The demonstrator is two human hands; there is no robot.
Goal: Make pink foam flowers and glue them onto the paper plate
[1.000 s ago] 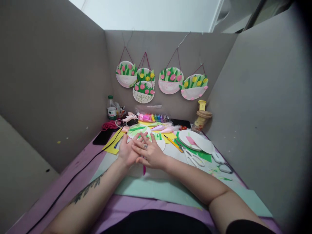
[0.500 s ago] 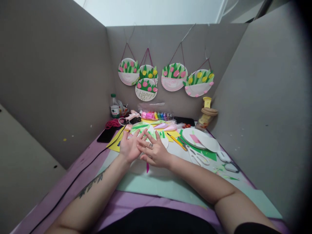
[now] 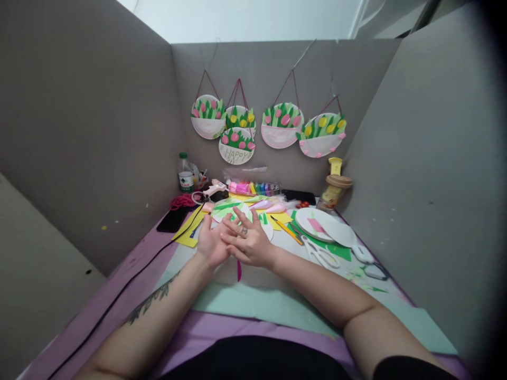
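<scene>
My left hand [image 3: 214, 244] is palm up above the middle of the table, fingers stretched out. Across it lies my right hand [image 3: 251, 240], back upward, fingers spread, a ring on one of them. The two hands touch, and I see nothing held in either. Just beyond them, partly covered by the fingers, are white paper plate pieces [image 3: 266, 230] with green paper leaves [image 3: 233, 206]. A magenta strip [image 3: 239, 271] shows below my hands on the white work surface. To the right lie a yellow craft knife [image 3: 291, 232] and white-handled scissors [image 3: 321, 254].
Stacked white plates [image 3: 315, 224] sit on green paper [image 3: 343, 252] at right. A glue gun [image 3: 216, 187], clay packs [image 3: 253, 188], a bottle [image 3: 185, 173] and a lidded cup [image 3: 336, 190] stand behind. A black cable [image 3: 119, 295] crosses the left. Flower-decorated plates [image 3: 282, 125] hang on the partition.
My right hand has slid slightly left over my left palm, and the fingers overlap a little differently. Both hands remain together; the things on the table have not moved.
</scene>
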